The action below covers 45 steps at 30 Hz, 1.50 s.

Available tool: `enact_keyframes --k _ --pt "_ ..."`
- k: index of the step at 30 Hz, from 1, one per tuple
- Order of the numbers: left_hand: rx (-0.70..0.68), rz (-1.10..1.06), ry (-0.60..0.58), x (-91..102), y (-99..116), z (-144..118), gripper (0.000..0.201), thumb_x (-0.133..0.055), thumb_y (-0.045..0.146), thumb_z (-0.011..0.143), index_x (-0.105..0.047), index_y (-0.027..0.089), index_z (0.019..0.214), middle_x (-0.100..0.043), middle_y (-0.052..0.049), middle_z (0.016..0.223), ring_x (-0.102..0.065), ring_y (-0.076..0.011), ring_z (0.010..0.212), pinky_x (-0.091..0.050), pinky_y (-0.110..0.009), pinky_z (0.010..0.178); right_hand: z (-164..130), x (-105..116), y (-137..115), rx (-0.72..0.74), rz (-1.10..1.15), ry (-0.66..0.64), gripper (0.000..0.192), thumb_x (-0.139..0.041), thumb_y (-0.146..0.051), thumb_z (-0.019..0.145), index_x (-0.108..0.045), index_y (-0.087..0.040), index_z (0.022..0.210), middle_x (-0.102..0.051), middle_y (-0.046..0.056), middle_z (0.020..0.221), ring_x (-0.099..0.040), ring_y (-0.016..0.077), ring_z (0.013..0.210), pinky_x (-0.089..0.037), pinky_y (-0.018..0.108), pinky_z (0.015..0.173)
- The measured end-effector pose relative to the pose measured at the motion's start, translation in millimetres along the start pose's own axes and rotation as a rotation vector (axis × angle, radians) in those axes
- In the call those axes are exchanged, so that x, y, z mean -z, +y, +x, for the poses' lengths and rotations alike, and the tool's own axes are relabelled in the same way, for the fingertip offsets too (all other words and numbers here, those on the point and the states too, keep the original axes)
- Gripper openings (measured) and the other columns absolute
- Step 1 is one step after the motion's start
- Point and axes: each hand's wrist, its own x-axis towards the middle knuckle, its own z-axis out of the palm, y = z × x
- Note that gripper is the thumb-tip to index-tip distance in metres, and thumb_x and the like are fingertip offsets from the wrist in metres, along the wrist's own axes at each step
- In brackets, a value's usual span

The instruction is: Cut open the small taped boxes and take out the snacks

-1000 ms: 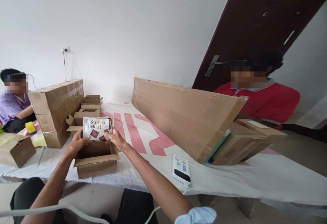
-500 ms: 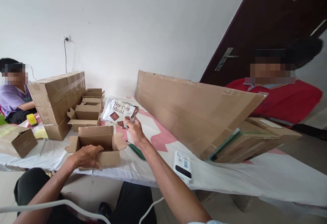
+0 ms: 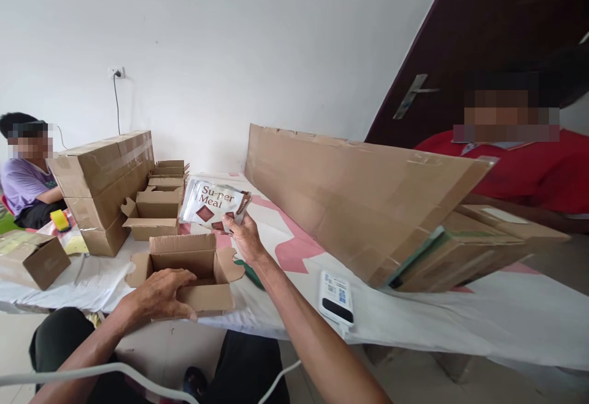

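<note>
My right hand (image 3: 245, 235) pinches a silver-white pouch (image 3: 212, 202) by its lower right corner, with "Su-per Meal" in brown print facing me. The pouch is held up above the table, behind a small open cardboard box (image 3: 205, 296). My left hand (image 3: 163, 293) grips the near left part of that box, fingers over its edge and thumb on the front wall. The box's flaps stand spread, and the inside that shows is bare brown card. Part of a green object (image 3: 250, 274) shows between the box's right flap and my right forearm.
More open boxes (image 3: 156, 210) stand behind, beside a stack of taped cartons (image 3: 103, 189). A long cardboard panel (image 3: 350, 195) leans at the right, near further cartons (image 3: 464, 250). A white device (image 3: 337, 298) lies near the front edge. Two other people sit at left and right.
My left hand and the open box have slid slightly right, so the box's right flap now covers part of the green object. The pouch stays in my right hand.
</note>
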Motion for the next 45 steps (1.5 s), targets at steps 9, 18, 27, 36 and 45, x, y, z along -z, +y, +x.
enact_keyframes --k 9,18,27,36,45 --pt "-0.094 -0.445 0.693 63.5 -41 30 0.07 -0.088 0.057 0.079 -0.068 0.022 0.137 -0.077 -0.012 0.124 -0.074 -0.0308 0.109 -0.062 -0.042 0.088 6 -23 -5 0.041 -0.03 -0.085 0.059 -0.091 -0.061 0.073 -0.07 -0.025 0.116 -0.08 0.006 0.111 -0.078 0.0266 0.094 -0.067 0.039 0.076" --pt "-0.045 -0.881 0.729 81.4 -47 50 0.069 -0.103 0.048 0.058 -0.073 0.016 0.111 -0.081 -0.008 0.096 -0.075 -0.0262 0.082 -0.059 -0.033 0.065 11 -62 -9 0.037 -0.038 -0.395 0.064 -0.087 -0.064 0.08 -0.066 -0.027 0.129 -0.079 0.005 0.117 -0.077 0.0267 0.099 -0.066 0.042 0.084" --pt "0.021 -0.957 1.015 93.8 -89 15 0.072 -0.107 0.045 0.048 -0.075 0.016 0.105 -0.083 -0.008 0.098 -0.077 -0.0251 0.08 -0.061 -0.032 0.065 22 -6 25 0.145 -0.994 -0.366 0.054 -0.088 -0.042 0.085 -0.071 -0.024 0.133 -0.069 0.016 0.144 -0.061 0.0356 0.138 -0.048 0.051 0.115" --pt "0.153 -0.928 1.072 82.3 -112 0 0.08 -0.106 0.053 0.045 -0.075 0.013 0.107 -0.083 -0.009 0.097 -0.076 -0.0255 0.081 -0.063 -0.035 0.068 -1 15 33 -0.003 -0.826 -0.519 0.014 -0.068 -0.03 0.086 -0.061 -0.022 0.076 -0.061 -0.003 0.073 -0.052 0.0162 0.071 -0.037 0.029 0.07" --pt "0.217 -0.909 1.032 53.0 -135 5 0.078 -0.104 0.052 0.046 -0.073 0.014 0.106 -0.081 -0.008 0.093 -0.074 -0.0243 0.081 -0.059 -0.034 0.071 -6 16 20 -0.054 -0.622 -0.532 0.02 -0.071 -0.039 0.082 -0.065 -0.021 0.088 -0.052 -0.006 0.074 -0.043 0.0144 0.07 -0.034 0.028 0.066"
